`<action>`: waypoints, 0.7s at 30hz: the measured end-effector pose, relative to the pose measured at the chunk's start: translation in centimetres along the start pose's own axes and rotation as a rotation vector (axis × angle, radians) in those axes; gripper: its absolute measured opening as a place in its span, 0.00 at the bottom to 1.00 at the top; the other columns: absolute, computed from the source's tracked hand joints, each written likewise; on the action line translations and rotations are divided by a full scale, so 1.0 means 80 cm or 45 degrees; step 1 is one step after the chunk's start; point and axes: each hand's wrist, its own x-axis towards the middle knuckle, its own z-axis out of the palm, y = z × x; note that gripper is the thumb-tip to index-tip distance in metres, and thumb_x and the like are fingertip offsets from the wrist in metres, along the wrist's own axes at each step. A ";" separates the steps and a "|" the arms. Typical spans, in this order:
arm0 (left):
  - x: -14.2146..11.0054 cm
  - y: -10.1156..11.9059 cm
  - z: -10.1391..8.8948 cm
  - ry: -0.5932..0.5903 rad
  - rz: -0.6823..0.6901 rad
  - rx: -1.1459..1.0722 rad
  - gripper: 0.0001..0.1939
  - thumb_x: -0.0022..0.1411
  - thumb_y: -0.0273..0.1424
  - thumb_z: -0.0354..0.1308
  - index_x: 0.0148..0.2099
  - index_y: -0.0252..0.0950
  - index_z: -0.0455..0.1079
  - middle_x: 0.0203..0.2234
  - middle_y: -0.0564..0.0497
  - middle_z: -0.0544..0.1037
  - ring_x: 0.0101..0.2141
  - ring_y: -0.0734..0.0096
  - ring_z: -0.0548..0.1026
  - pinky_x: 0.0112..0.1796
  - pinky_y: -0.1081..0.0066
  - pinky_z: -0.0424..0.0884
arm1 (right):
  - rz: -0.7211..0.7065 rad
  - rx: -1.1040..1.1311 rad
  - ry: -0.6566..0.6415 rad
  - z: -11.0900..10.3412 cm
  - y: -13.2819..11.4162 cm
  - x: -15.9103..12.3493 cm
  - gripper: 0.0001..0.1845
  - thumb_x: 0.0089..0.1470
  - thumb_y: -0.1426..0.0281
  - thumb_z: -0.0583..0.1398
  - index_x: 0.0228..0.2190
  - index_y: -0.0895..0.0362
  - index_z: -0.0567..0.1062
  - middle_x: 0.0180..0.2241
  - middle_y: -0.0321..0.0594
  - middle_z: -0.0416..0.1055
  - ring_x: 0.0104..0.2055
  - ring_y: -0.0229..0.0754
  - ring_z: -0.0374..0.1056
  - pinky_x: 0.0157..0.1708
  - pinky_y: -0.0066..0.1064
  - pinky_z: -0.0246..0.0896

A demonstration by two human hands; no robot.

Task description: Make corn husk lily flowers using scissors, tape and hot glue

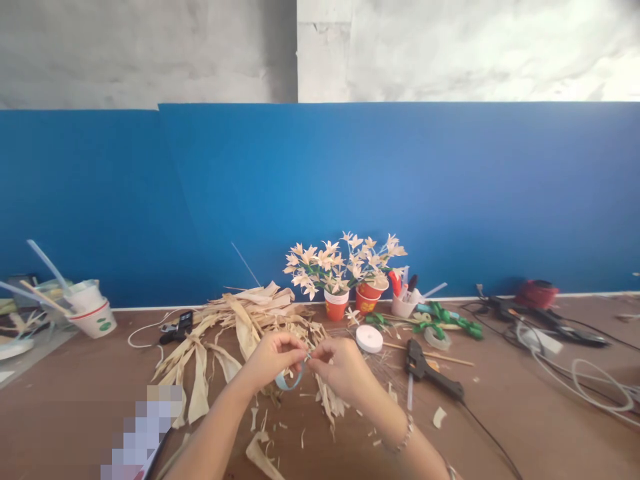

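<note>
In the middle of the head view, my left hand and my right hand meet fingertip to fingertip above the table. A light blue ribbon-like strip curls down in a loop from my left fingers, which are closed on it. My right thumb and fingers pinch a small pale piece right beside it; its kind is too small to tell. Behind and left of my hands lies a pile of dry corn husks. Pale husk-like flowers stand in red paper cups farther back.
Right of my hands are a white tape roll, a black glue gun with a cord, and green leaf pieces. Cables tangle at far right. A white cup stands left. A blue partition bounds the table.
</note>
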 end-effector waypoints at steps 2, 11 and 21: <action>-0.001 0.001 -0.004 -0.018 -0.006 0.004 0.12 0.42 0.34 0.67 0.28 0.32 0.72 0.16 0.53 0.74 0.19 0.73 0.71 0.25 0.73 0.67 | 0.000 0.042 -0.046 -0.003 -0.001 -0.001 0.08 0.46 0.73 0.58 0.20 0.58 0.77 0.22 0.36 0.75 0.25 0.38 0.66 0.28 0.27 0.55; -0.002 -0.001 0.001 -0.093 -0.069 -0.039 0.18 0.45 0.42 0.65 0.30 0.34 0.65 0.14 0.54 0.73 0.18 0.69 0.74 0.17 0.76 0.63 | 0.037 0.059 -0.006 -0.006 -0.003 0.000 0.08 0.46 0.72 0.59 0.20 0.59 0.76 0.21 0.36 0.74 0.25 0.38 0.66 0.27 0.26 0.54; 0.001 0.000 -0.001 0.044 -0.027 -0.020 0.17 0.43 0.41 0.66 0.26 0.32 0.70 0.14 0.53 0.73 0.17 0.72 0.71 0.23 0.73 0.67 | -0.132 -0.224 0.168 0.003 -0.005 -0.001 0.07 0.46 0.75 0.59 0.20 0.55 0.75 0.22 0.36 0.74 0.28 0.39 0.65 0.49 0.39 0.48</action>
